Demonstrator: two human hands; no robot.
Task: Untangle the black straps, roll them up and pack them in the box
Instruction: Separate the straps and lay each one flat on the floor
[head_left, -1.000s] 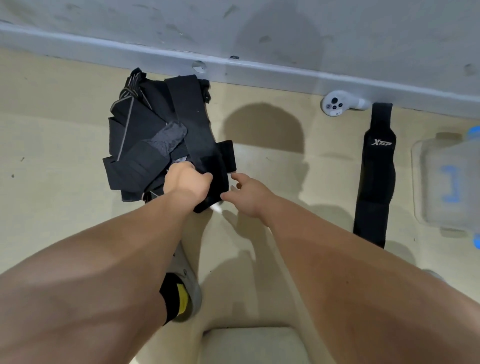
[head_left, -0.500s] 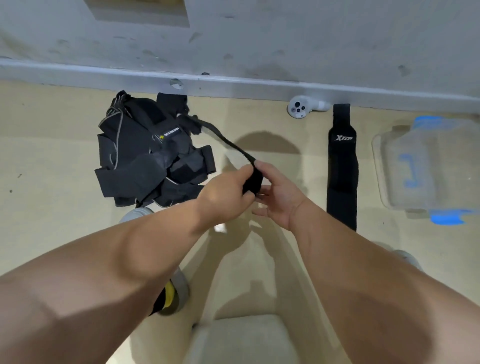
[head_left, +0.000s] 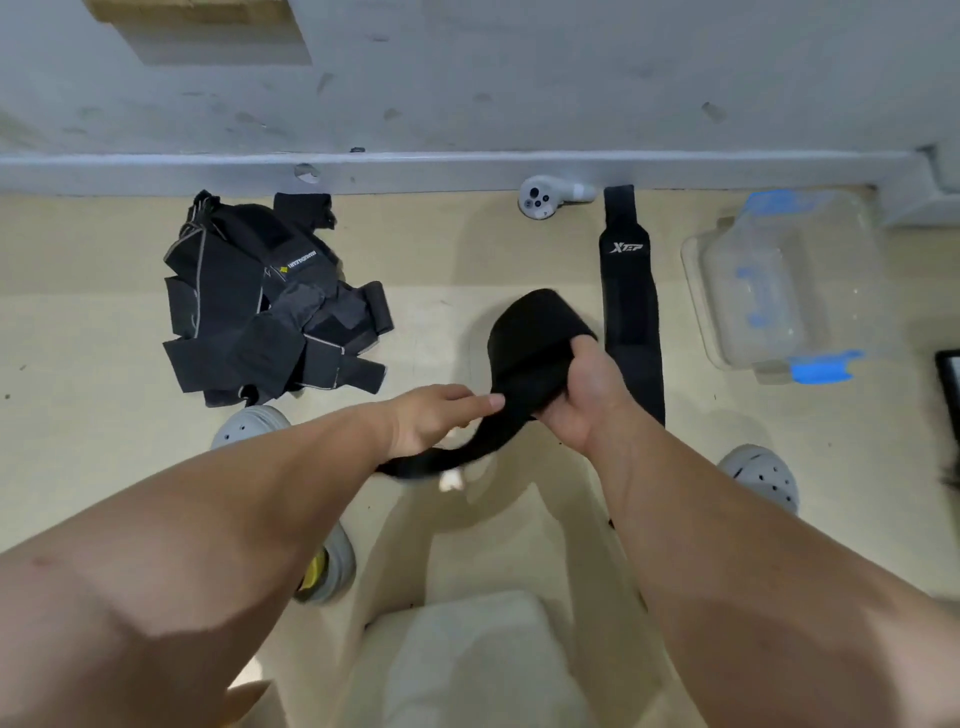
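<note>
Fingers of the right hand (head_left: 582, 395) close around a black strap (head_left: 535, 343), which bulges out of the fist in a broad loop on the far side. From the underside of that fist the strap trails down and to the left as a narrowing tail, blurred, passing beneath the left hand (head_left: 436, 421). The left hand lies palm down with its fingers stretched toward the right hand, the fingertip touching the strap near the fist; whether it pinches the tail underneath cannot be told, since the hand hides that part.

Just right of the held strap, a second strap (head_left: 631, 312) lies flat and straight on the pale floor (head_left: 78, 322), running near to far, with white lettering near its far end. Further right stands a clear plastic box (head_left: 779, 291) with blue clips, resting on the floor, apart from that flat strap. At the far end of the flat strap, against the grey skirting (head_left: 156, 171), lies a white handheld controller (head_left: 540, 200).

Well to the left on the floor sits a tangled heap of black straps (head_left: 270, 306), some edged in grey stitching. Near that heap, a grey perforated shoe (head_left: 249, 428) peeks out from behind the left forearm, and another grey shoe (head_left: 763, 475) shows to the right of the right forearm.
</note>
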